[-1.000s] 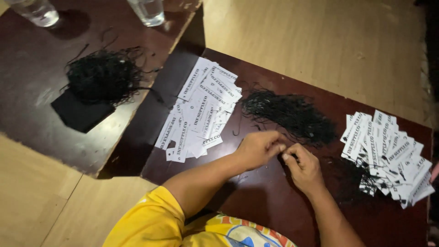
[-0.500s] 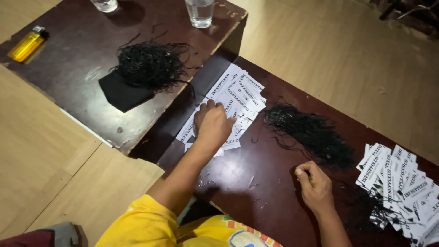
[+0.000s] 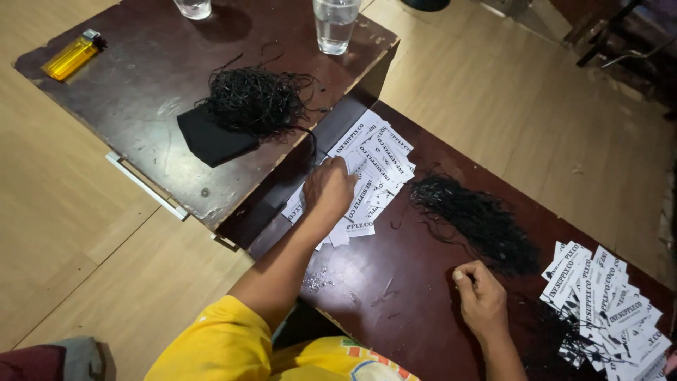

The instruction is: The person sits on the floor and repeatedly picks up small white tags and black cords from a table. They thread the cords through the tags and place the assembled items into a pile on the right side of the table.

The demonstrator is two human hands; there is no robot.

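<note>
A home-style workroom with light wooden flooring: around a dark wooden table [image 3: 395, 296] lie stacks of white printed tags [image 3: 370, 176], bundles of black string [image 3: 479, 222], drinking glasses [image 3: 334, 22] and a yellow lighter [image 3: 70, 56].

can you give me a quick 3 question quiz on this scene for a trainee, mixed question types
1. True or false: the left hand rests on the spread of white paper tags.
2. Which thing lies nearest the right hand?
A. the yellow lighter
B. the loose pile of black strings
C. the glass of water
3. Fill in: the black cloth lies partly under a tangle of black ____.

Key
1. True
2. B
3. strings
</note>
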